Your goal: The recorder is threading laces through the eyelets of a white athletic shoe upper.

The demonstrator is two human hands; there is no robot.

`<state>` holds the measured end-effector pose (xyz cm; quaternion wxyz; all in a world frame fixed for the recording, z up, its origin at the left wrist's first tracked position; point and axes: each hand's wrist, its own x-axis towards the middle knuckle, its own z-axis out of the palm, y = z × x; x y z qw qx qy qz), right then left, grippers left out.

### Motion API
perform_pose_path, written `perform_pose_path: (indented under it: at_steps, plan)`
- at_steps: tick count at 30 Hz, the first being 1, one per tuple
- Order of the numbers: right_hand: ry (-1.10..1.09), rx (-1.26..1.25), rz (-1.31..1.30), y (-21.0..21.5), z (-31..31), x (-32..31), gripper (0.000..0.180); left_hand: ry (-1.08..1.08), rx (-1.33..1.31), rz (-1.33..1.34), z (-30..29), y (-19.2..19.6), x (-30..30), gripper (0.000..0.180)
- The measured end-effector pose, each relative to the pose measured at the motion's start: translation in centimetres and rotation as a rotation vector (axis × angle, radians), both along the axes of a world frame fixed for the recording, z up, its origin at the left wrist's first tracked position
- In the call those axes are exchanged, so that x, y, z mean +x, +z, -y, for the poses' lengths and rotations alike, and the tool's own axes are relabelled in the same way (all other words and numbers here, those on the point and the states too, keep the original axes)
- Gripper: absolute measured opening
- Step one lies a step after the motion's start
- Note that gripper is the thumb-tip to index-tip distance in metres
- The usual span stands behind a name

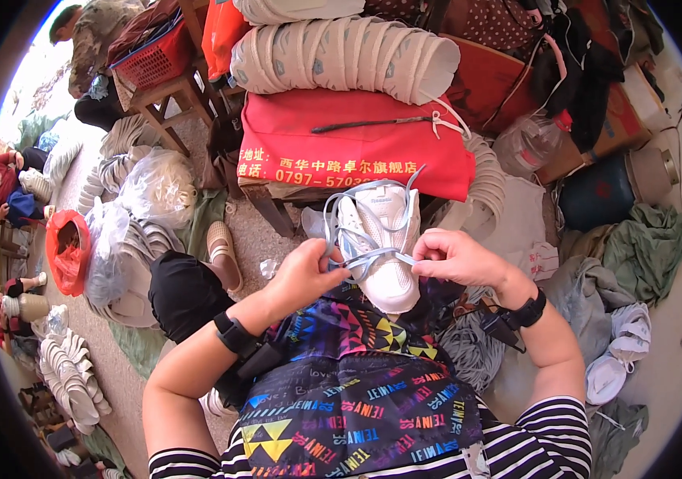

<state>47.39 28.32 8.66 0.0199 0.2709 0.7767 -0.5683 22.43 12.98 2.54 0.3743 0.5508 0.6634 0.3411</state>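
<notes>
Lacing up one white sneaker (381, 239) on the lap — both hands busy with the lace.

The shoe's heel end is buried against the patterned apron (357, 391), so you can't see how it finishes there. One shoe, one pale blue lace (373, 257), two hands. It lies between the hands, long axis running straight away from the person, far end toward the red bag (357, 152). Left hand (305, 275) pinches the lace at the shoe's left edge; right hand (457, 257) grips the other end on the right — fingertips curled under, hard to make out. Stacked pale soles (341, 52) behind are too many to count.
</notes>
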Motion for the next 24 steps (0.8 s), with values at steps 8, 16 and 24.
perform_pose_path:
  at_steps: [8,16,24]
  plan:
    - [-0.087,-0.288,0.036,-0.4,-1.0,1.0,0.02,0.087,-0.045,0.196,0.6,-1.2,1.1,0.02]
    - [-0.072,-0.373,-0.108,-2.4,-2.1,2.7,0.034,-0.017,-0.394,1.786,0.9,-2.5,0.4,0.015]
    - [-0.251,-0.311,-0.093,0.6,-1.5,2.9,0.02,0.184,-0.535,1.58,-0.6,-2.0,-2.2,0.034]
